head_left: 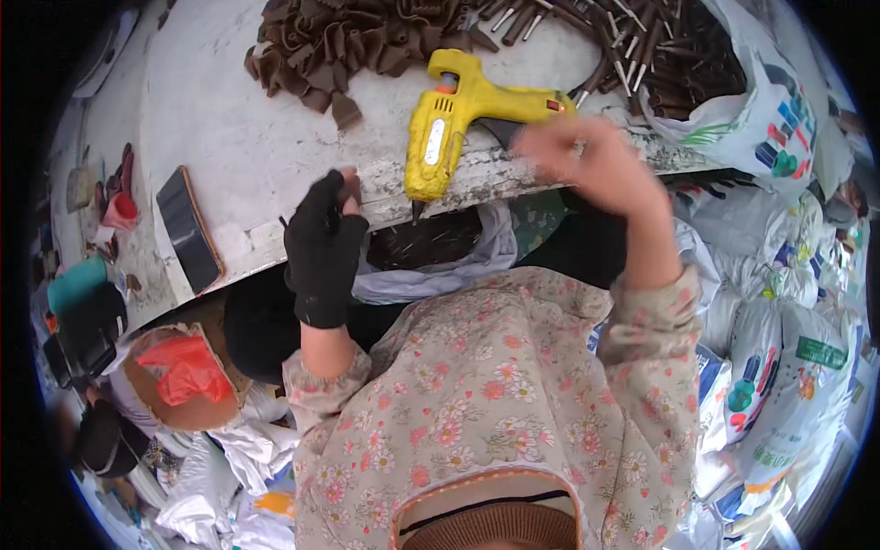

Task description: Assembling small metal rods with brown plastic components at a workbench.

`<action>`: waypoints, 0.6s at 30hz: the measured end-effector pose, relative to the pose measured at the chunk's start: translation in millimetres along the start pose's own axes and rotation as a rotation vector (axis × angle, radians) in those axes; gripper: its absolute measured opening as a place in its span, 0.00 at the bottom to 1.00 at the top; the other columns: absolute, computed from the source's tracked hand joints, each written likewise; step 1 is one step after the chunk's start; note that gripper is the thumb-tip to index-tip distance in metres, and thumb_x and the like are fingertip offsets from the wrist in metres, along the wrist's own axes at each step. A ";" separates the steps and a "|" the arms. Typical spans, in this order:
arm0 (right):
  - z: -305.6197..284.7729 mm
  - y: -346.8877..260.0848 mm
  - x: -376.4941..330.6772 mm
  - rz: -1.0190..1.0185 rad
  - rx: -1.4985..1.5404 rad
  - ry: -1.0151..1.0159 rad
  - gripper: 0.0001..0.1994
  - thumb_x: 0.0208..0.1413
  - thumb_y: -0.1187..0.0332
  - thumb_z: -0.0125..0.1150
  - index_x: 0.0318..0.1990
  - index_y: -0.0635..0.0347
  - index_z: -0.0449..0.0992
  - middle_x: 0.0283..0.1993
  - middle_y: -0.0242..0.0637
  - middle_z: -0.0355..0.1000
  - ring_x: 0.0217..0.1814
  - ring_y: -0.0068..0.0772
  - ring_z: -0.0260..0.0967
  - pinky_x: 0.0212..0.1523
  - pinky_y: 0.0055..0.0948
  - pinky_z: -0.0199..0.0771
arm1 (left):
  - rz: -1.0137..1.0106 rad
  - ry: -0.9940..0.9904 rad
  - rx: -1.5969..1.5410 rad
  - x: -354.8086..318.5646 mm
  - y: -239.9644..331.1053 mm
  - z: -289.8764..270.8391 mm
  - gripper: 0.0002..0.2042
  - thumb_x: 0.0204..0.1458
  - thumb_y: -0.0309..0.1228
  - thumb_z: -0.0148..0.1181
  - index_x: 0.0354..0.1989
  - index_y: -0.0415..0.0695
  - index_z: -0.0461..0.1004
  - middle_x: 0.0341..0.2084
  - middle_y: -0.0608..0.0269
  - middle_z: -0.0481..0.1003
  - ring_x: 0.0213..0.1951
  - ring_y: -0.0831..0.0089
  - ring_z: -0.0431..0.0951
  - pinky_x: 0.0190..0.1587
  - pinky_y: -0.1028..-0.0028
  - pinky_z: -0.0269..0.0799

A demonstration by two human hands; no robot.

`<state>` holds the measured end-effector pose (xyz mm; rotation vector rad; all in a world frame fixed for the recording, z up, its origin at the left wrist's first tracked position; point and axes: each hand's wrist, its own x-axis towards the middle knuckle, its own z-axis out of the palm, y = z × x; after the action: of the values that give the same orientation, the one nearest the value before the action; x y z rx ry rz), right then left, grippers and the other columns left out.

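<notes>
A yellow hot glue gun (440, 128) lies on the worktable's near edge, its nozzle pointing toward me past the edge. My left hand (323, 243), in a black fingerless glove, is at the table edge left of the nozzle. Its fingers are curled together, and whatever they may hold is hidden. My bare right hand (591, 165) is beside the glue gun's handle end and smeared by motion, so its grip is unclear. Beyond the gun lie a heap of brown curled pieces (339, 46) and a pile of brown tubes with pale metal rods (632, 46).
A dark phone (191, 229) lies on the white worktable (220, 101). Below the edge, an open bag (431, 289) holds dark pieces. A printed plastic bag (770, 119) stands at the right, above more stuffed bags (761, 367). A cardboard box (156, 403) with red plastic sits lower left.
</notes>
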<state>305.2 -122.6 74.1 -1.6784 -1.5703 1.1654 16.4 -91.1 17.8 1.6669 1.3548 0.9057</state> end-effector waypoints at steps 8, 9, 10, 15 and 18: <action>-95.8 46.4 125.3 0.184 -1.640 0.332 0.09 0.46 0.61 0.55 0.30 0.51 0.79 0.34 0.36 0.73 0.40 0.36 0.67 0.39 0.35 0.63 | 0.061 -0.039 0.129 -14.3 1.8 8.1 0.12 0.49 0.21 0.55 0.44 0.38 0.73 0.34 0.63 0.76 0.35 0.76 0.74 0.39 0.77 0.69; -90.2 51.1 129.9 0.180 -1.684 0.329 0.09 0.43 0.62 0.57 0.30 0.52 0.79 0.34 0.36 0.73 0.41 0.37 0.68 0.40 0.36 0.64 | 0.043 0.000 0.079 -20.9 4.3 7.9 0.12 0.49 0.21 0.55 0.44 0.38 0.73 0.33 0.63 0.76 0.33 0.76 0.75 0.37 0.78 0.70; -90.5 54.9 131.2 0.184 -1.728 0.328 0.08 0.41 0.64 0.58 0.30 0.53 0.79 0.34 0.37 0.73 0.41 0.38 0.68 0.41 0.37 0.64 | 0.018 0.000 0.099 -26.4 7.6 11.4 0.12 0.49 0.21 0.55 0.44 0.38 0.73 0.33 0.63 0.76 0.33 0.76 0.75 0.37 0.78 0.70; -53.6 14.3 64.9 -0.344 -0.329 0.632 0.11 0.51 0.67 0.58 0.43 0.54 0.76 0.38 0.39 0.73 0.44 0.34 0.69 0.48 0.32 0.64 | -0.321 -0.012 -0.516 -57.4 -1.4 26.1 0.12 0.47 0.21 0.58 0.41 0.38 0.73 0.28 0.61 0.74 0.27 0.79 0.73 0.28 0.80 0.68; 2.1 23.1 32.9 -0.466 -0.292 0.583 0.14 0.51 0.73 0.59 0.47 0.57 0.72 0.37 0.35 0.72 0.41 0.28 0.70 0.42 0.22 0.69 | -0.436 -0.060 -0.561 -61.9 -1.1 29.7 0.11 0.47 0.22 0.59 0.40 0.37 0.73 0.29 0.60 0.74 0.25 0.79 0.73 0.24 0.81 0.67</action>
<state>312.7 -94.6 46.2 -1.5102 -1.6539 0.1900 31.5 -156.0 1.0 0.9209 1.2111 0.8614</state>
